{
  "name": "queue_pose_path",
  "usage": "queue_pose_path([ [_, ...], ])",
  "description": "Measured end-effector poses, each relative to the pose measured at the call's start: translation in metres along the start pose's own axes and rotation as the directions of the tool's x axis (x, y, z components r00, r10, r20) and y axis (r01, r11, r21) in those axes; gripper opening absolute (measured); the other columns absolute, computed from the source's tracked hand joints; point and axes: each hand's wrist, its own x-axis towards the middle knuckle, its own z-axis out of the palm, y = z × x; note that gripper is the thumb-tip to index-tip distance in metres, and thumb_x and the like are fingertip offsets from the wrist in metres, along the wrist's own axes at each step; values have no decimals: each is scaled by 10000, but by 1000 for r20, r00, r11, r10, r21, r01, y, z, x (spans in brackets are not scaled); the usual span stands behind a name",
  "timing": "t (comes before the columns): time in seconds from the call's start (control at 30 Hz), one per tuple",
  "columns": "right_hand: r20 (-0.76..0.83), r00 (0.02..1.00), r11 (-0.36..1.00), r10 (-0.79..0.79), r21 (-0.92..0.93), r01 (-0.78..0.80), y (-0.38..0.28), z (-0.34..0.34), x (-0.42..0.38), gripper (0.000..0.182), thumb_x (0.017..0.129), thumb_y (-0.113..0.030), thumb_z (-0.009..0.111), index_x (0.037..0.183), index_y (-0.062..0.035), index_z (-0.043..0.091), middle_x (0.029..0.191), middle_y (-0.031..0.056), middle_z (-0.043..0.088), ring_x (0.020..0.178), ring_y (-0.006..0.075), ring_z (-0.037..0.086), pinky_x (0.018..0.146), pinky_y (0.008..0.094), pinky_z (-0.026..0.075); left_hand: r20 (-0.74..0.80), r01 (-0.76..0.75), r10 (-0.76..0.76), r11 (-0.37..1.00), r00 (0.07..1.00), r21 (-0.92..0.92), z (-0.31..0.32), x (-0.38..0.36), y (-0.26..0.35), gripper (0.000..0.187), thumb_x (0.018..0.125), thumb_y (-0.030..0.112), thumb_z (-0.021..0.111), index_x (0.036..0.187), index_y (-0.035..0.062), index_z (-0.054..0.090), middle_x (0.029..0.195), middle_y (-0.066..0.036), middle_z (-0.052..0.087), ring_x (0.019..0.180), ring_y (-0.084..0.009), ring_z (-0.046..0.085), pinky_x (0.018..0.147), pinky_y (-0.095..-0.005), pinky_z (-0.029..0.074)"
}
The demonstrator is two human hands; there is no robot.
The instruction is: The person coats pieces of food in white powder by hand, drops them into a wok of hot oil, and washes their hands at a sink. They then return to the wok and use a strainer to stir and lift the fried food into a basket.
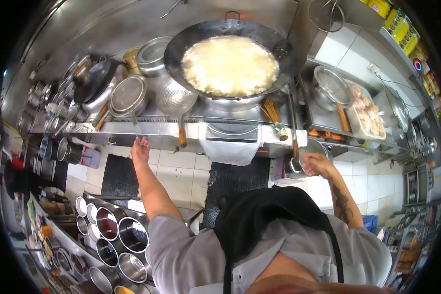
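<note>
Sieve (127,95) left of the wok (281,51); your left hand (140,151) at its handle's (136,123) end, grip unclear. Your right hand (319,165) loosely curled near the long-handled tool (294,139), hold unclear. Step, apparently: reaching for the sieve; next calls for firm fingers.

the wok (175,56) looks matt metal, the strainer (128,95) fine metal mesh, the skimmer (175,97) perforated metal with a smooth wooden handle (182,137), the bench (158,126) shiny metal, the towel (232,150) creased cloth, the floor (176,179) glossy tile, the mat (120,179) rough and rubbery.
</note>
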Motion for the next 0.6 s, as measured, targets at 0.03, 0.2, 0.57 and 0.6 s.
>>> queue_pose_path([
  [0.03, 3, 1000, 999, 0, -45, 0, -10, 10, -3, 371, 914, -251, 567, 1184, -2, 512, 897, 85, 626, 659, 164, 621, 579, 288, 530, 48, 35, -36, 999, 998, 31, 6, 4, 7, 181, 927, 247, 518, 1015, 90, 546, 772, 1, 596, 611, -96, 536, 543, -253, 432],
  [0.2, 203, 971, 984, -128, -92, 149, -37, 42, 5, 413, 904, -224, 589, 1240, -4, 490, 906, 76, 623, 672, 144, 625, 548, 249, 515, 117, 4, -14, 997, 993, 79, 41, 7, 41, 138, 934, 143, 446, 953, 47, 543, 659, 34, 481, 524, -71, 420, 468, -236, 366],
  [0.57, 628, 643, 764, -438, -117, 635, -128, 186, 36, 381, 901, -205, 605, 1224, -21, 523, 870, 54, 606, 667, 94, 583, 552, 231, 486, 310, -242, 247, 969, 918, -55, 81, -191, 45, 159, 949, 165, 523, 1018, 24, 543, 726, 24, 485, 596, -65, 416, 534, -202, 360],
  [0.6, 656, 604, 729, -453, -117, 674, -140, 202, 36, 394, 903, -214, 612, 1231, -17, 518, 853, 41, 588, 677, 91, 585, 575, 227, 487, 318, -283, 278, 959, 906, -32, 90, -215, 38, 163, 951, 173, 524, 1021, 27, 544, 724, 23, 484, 594, -63, 414, 529, -200, 355],
])
